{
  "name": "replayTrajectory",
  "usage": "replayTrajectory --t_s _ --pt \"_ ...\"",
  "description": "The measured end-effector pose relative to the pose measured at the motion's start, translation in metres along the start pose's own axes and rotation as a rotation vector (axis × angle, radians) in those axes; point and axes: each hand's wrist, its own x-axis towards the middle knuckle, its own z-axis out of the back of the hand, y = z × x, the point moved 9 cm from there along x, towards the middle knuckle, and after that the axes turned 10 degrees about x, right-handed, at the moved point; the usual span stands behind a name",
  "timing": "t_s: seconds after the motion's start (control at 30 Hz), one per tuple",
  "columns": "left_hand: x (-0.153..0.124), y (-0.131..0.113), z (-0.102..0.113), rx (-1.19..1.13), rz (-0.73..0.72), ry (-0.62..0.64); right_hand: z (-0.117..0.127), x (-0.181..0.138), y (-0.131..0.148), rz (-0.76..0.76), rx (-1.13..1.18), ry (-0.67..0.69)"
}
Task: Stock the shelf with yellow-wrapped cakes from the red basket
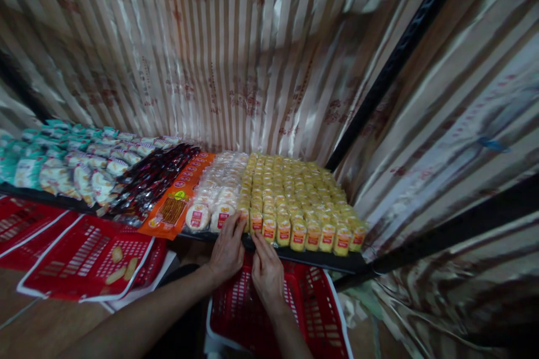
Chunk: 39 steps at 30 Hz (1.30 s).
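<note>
Yellow packs (298, 234): glossy film, rounded blocks, upright, long axes vertical, labels facing near. Left hand (228, 248), right hand (266, 271) at near-left corner; can't tell if either grip is closed.

Yellow, clear-wrapped snack packets (297, 199), close-packed in rows, fill the area just right of and below the frame's centre; the front row stands upright, red labels facing out, its right end reaching the lower right.

A single head-worn view looks forward and down from close above the shelf (332, 261), with the left hand (228, 252) and right hand (268, 276) below centre, striped sheeting (236, 61) across the upper frame.
</note>
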Motion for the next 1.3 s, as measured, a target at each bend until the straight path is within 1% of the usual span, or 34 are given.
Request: replayTrajectory --t_s 0.1,0.33,0.5,0.6,0.73,0.8,0.9,0.97,1.03,1.1,1.17,1.23,1.27,1.3 --pt "0.004 0.000 -0.001 0.006 -0.012 -0.013 0.008 -0.001 0.000 -0.008 0.014 -0.032" --pt "0.006 -0.001 -0.007 0.029 -0.037 0.014 0.018 -0.002 -0.020 -0.166 -0.008 -0.089" --pt "0.005 -0.006 0.002 0.064 -0.066 0.003 0.018 -0.003 -0.019 -0.167 0.019 -0.085" --pt "-0.002 -0.017 0.004 0.072 -0.144 0.025 0.021 -0.005 -0.020 -0.170 -0.004 -0.108" --pt "-0.016 -0.038 -0.008 0.046 -0.306 0.120 0.025 -0.009 -0.024 -0.191 -0.058 -0.133" --pt "-0.021 -0.043 -0.015 0.032 -0.338 0.145 0.025 -0.010 -0.025 -0.202 -0.060 -0.126" --pt "-0.021 -0.049 -0.023 0.007 -0.340 0.168 0.025 -0.010 -0.026 -0.224 -0.039 -0.110" --pt "-0.018 -0.052 -0.023 -0.034 -0.303 0.173 0.024 -0.009 -0.027 -0.233 -0.021 -0.105" --pt "-0.012 -0.053 -0.015 -0.119 -0.212 0.161 0.026 -0.009 -0.027 -0.234 0.001 -0.108" --pt "-0.005 -0.054 -0.001 -0.252 -0.073 0.149 0.028 -0.010 -0.029 -0.234 0.032 -0.127" --pt "0.001 -0.059 0.014 -0.440 0.083 0.172 0.032 -0.012 -0.032 -0.223 0.078 -0.148" --pt "0.006 -0.071 0.029 -0.725 0.225 0.273 0.033 -0.015 -0.034 -0.203 0.139 -0.154" --pt "0.006 -0.084 0.035 -0.899 0.257 0.376 0.032 -0.016 -0.035 -0.197 0.176 -0.149" --pt "0.006 -0.098 0.048 -0.967 0.231 0.442 0.032 -0.017 -0.036 -0.197 0.207 -0.149"
